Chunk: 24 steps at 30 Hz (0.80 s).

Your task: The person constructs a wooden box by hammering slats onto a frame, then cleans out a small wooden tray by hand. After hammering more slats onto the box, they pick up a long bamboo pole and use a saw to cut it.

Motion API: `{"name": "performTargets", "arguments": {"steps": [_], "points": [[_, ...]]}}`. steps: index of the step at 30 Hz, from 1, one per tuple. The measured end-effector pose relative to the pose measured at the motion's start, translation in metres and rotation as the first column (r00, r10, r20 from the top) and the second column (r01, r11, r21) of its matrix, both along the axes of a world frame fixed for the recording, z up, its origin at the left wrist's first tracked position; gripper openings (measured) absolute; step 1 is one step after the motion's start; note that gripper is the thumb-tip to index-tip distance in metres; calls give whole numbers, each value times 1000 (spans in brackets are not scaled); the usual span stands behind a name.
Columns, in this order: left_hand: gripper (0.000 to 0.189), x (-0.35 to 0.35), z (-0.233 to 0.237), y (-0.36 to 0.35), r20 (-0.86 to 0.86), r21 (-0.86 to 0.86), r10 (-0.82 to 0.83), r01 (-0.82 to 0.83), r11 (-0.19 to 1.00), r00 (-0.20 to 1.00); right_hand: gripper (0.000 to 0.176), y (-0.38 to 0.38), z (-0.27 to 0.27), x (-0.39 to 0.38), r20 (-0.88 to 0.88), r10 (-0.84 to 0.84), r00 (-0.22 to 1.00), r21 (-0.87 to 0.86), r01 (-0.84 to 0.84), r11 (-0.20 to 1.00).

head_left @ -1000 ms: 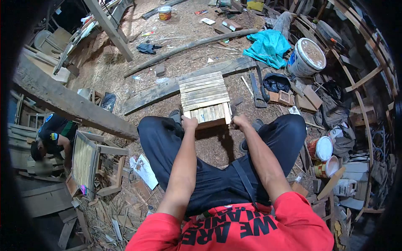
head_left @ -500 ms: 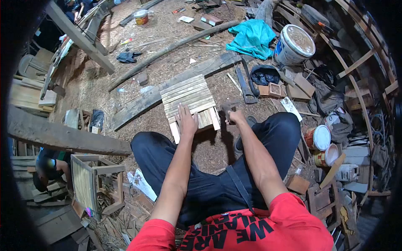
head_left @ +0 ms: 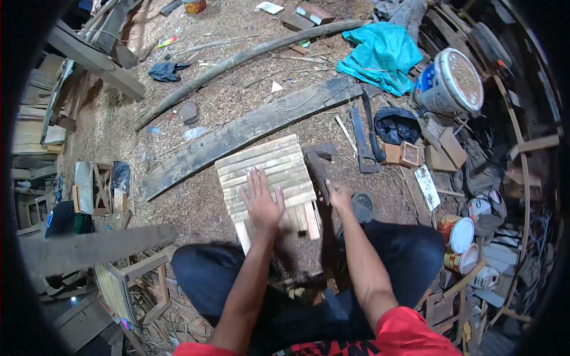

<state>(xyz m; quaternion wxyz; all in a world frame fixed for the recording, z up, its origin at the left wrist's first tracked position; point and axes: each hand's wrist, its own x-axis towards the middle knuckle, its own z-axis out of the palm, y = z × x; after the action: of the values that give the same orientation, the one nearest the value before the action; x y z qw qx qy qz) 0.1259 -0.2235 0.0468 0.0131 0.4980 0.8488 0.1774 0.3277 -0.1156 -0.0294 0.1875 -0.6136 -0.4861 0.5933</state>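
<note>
My left hand (head_left: 262, 202) lies flat with spread fingers on a small slatted wooden piece (head_left: 270, 163). Its top is a row of pale, narrow strips, and short wooden legs (head_left: 311, 221) stick out at the near end. In my right hand (head_left: 339, 197) is a hammer (head_left: 318, 172), gripped by its handle, the head pointing away from me beside the right edge of the slats. Behind the slatted piece lies a long weathered plank (head_left: 249, 133).
A handsaw (head_left: 360, 139) and a black plastic bag (head_left: 396, 126) lie to the right, near a large white bucket (head_left: 449, 83) and a teal cloth (head_left: 383, 56). A curved pole (head_left: 237, 59) crosses the sawdust floor. Left, a wooden beam (head_left: 101, 248) partly hides another person.
My left hand has shifted onto the middle of the slats with its fingers spread wider. The hammer has swung forward alongside the slatted piece. My view has tilted and moved closer.
</note>
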Motion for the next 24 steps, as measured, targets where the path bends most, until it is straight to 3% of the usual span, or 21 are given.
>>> {"name": "performTargets", "arguments": {"steps": [3,6,7,10,11,14,16,17,18,19,20,21,24], "points": [[71,-6,-3,3,23,-47,11,-10,999,1000,48,-1,-77,-18,193,-42,980,380,-35,924],[69,-7,5,5,51,-132,29,-23,991,998,47,14,-47,-43,18,-72,997,80,70,994],[69,-7,4,5,54,-135,31,-23,991,998,44,19,-44,-47,-20,-51,998,122,53,991],[68,-10,3,4,58,-145,30,-21,989,998,40,34,-38,-52,193,55,980,102,-76,992],[68,-10,2,4,62,-159,32,-21,987,998,39,37,-40,-52,249,132,959,192,-183,964],[71,-11,6,4,109,-195,40,-18,981,993,43,38,-28,-48,181,177,967,125,-201,972],[73,-14,11,5,144,-187,39,-12,982,989,62,35,5,-57,257,165,952,-35,-162,986],[73,-16,17,5,258,-152,28,12,988,966,66,30,20,-61,269,141,953,-86,-123,989],[73,-20,24,7,298,-98,81,-54,994,951,71,27,38,-68,280,118,953,-132,-84,988],[73,-24,27,9,337,-45,132,-124,991,932,77,27,74,-80,124,155,980,-129,-139,982],[73,-29,29,9,379,7,176,-193,981,909,70,21,80,-83,99,190,977,-80,-182,980],[78,-38,25,3,307,-24,285,-292,956,908,63,15,83,-86,73,224,972,-29,-223,974],[70,-68,22,2,425,-58,635,-681,730,645,53,6,96,-100,43,234,971,65,-236,970]]}}
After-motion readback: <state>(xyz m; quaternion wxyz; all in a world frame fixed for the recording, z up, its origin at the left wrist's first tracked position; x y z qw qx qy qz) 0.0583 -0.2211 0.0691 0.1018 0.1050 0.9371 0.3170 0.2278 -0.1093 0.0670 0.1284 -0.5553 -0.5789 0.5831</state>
